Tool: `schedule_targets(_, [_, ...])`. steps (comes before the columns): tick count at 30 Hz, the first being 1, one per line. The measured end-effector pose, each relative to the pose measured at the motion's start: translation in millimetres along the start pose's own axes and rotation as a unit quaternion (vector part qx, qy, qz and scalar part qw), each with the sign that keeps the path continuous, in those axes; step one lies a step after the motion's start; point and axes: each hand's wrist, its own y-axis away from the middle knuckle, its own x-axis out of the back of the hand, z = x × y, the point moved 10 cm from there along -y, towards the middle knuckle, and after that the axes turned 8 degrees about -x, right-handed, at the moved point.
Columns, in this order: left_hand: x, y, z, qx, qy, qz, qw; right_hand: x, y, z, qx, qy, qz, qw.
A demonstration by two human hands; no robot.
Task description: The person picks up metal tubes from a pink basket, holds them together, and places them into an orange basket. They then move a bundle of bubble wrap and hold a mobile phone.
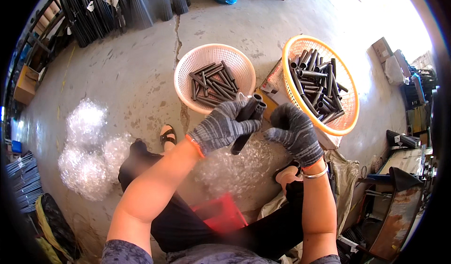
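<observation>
My left hand (220, 129), in a grey striped glove, is wrapped round black tubes (248, 121). At least two round open ends point up and away from me, and a tube's lower end shows below the fingers. Just right of them is my right hand (298, 133), gloved likewise, with its fingers curled in toward the palm and its thumb toward the tubes. Whatever it may hold is hidden. Beyond my left hand stands a pale pink basket (182, 71) with short black tubes (217, 82) in it. An orange-rimmed basket (355, 99), fuller of black tubes (319, 83), sits beyond my right hand.
Clear plastic wrap (84, 156) lies in heaps at left, and more plastic (235, 170) is below my hands. A red object (220, 213) is between my legs. Bundles of long black tubes (94, 10) stand far left. A rusty metal piece (397, 217) is at right.
</observation>
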Motion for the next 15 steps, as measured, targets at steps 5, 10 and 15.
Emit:
schedule_targets(5, [-42.7,9.0,-2.6,-0.015,0.028,-0.143,0.989,-47.3,7.3,-0.2,-0.047,-0.198,-0.189,0.961])
schedule_targets(10, [-47.3,4.3,-18.5,-0.054,0.033,-0.123,0.99,-58.0,9.7,13.9,-0.131,-0.356,-0.185,0.906])
schedule_targets(15, [-63.0,14.3,-34.1,0.131,0.092,-0.173,0.972,-45.2,3.6,17.7,-0.026,-0.411,-0.107,0.905])
